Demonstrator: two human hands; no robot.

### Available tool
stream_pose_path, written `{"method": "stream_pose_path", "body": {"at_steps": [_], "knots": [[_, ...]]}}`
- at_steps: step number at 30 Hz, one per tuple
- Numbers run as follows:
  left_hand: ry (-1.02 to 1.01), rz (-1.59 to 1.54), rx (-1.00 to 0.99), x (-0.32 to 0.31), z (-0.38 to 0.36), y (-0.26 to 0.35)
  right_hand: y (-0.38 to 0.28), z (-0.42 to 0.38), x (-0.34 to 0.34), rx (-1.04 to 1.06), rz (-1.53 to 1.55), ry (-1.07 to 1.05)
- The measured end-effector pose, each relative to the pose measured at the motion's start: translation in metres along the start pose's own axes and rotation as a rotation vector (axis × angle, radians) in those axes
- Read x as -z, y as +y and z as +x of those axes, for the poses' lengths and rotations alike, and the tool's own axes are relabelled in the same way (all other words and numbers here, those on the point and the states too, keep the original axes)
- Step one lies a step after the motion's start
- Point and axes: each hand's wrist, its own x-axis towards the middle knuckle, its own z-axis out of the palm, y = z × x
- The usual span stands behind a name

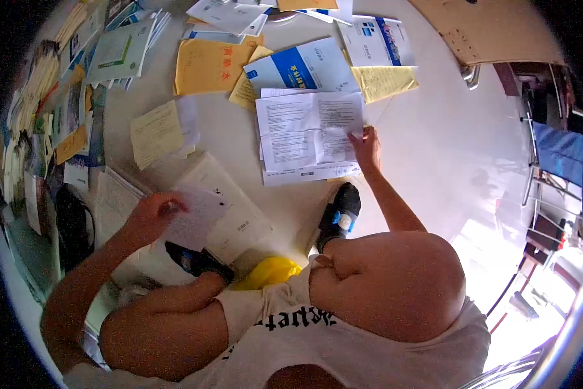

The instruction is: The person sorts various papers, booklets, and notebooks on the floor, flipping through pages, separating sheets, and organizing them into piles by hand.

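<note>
My left hand is closed on the edge of a pale sheet of paper, over a large cream booklet on the floor. My right hand reaches forward, its fingers closed at the right edge of a creased printed sheet. That sheet lies on top of other white papers, whose lower edges stick out beneath it. Just beyond is a blue-and-white workbook. A yellowed handwritten sheet rests on the floor between my hands, further left.
Book piles line the left side. An orange-brown notebook and another booklet lie at the back. Cardboard is at upper right, near a metal-framed blue chair. A yellow bag sits between my legs.
</note>
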Motion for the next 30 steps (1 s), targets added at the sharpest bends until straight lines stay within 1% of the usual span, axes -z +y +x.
{"method": "stream_pose_path", "body": {"at_steps": [1,2,4,6,8,10,11,13,14,16,17,18,19,21,22,23,24,25,26,27,28,29,30], "knots": [[-0.007,0.035,-0.087,-0.009,0.017,-0.004,-0.011,-0.007,0.001,0.066,0.056,0.042],[-0.012,0.068,-0.173,-0.013,0.031,-0.003,-0.010,-0.010,-0.004,0.057,0.066,0.038],[-0.078,0.102,-0.096,-0.025,0.073,0.045,-0.007,-0.013,-0.012,0.139,-0.068,0.259],[-0.124,0.064,-0.251,-0.042,0.115,0.055,-0.008,-0.017,-0.011,0.121,-0.017,0.259],[-0.087,0.126,-0.268,-0.065,0.146,0.065,0.001,-0.013,-0.008,0.261,-0.103,0.189],[-0.096,-0.061,-0.215,-0.099,0.175,0.033,0.013,-0.002,0.006,0.138,0.266,0.093],[-0.102,-0.065,-0.203,-0.115,0.178,0.025,0.055,0.015,0.011,0.055,0.265,0.094],[-0.007,-0.166,-0.350,-0.146,0.180,0.015,0.070,0.031,0.067,0.140,0.304,0.226],[-0.012,-0.172,-0.343,-0.162,0.181,0.008,0.077,0.038,0.095,0.183,0.318,0.291],[0.035,-0.261,-0.281,-0.188,0.184,0.003,0.067,0.039,0.150,-0.119,0.354,0.317],[-0.022,-0.262,-0.190,-0.194,0.183,0.013,0.078,0.037,0.166,-0.055,0.349,0.329],[-0.029,-0.267,-0.192,-0.199,0.181,0.025,0.087,0.033,0.179,0.008,0.343,0.341],[-0.049,-0.325,-0.223,-0.204,0.178,0.037,0.090,0.024,0.188,0.000,0.289,0.311],[-0.112,-0.428,-0.290,-0.211,0.169,0.061,0.098,0.003,0.187,-0.022,0.299,0.284],[-0.120,-0.434,-0.289,-0.212,0.160,0.077,0.106,-0.011,0.183,-0.041,0.318,0.254],[-0.158,-0.419,-0.333,-0.211,0.153,0.093,0.112,-0.026,0.176,-0.025,0.283,0.229],[-0.193,-0.404,-0.376,-0.210,0.150,0.106,0.119,-0.040,0.167,-0.076,0.247,0.208],[-0.195,-0.408,-0.372,-0.212,0.149,0.116,0.109,-0.059,0.157,-0.090,0.303,0.155],[-0.153,-0.390,-0.482,-0.215,0.147,0.123,0.108,-0.074,0.144,-0.117,0.352,0.110],[-0.109,-0.368,-0.594,-0.218,0.147,0.128,0.084,-0.092,0.133,-0.172,0.431,0.036],[-0.109,-0.368,-0.593,-0.223,0.151,0.126,0.094,-0.103,0.119,-0.198,0.383,-0.027],[-0.032,-0.312,-0.627,-0.232,0.158,0.119,0.126,-0.117,0.098,-0.198,0.393,-0.050],[0.047,-0.257,-0.659,-0.241,0.166,0.110,0.111,-0.127,0.089,-0.184,0.376,-0.190]]}}
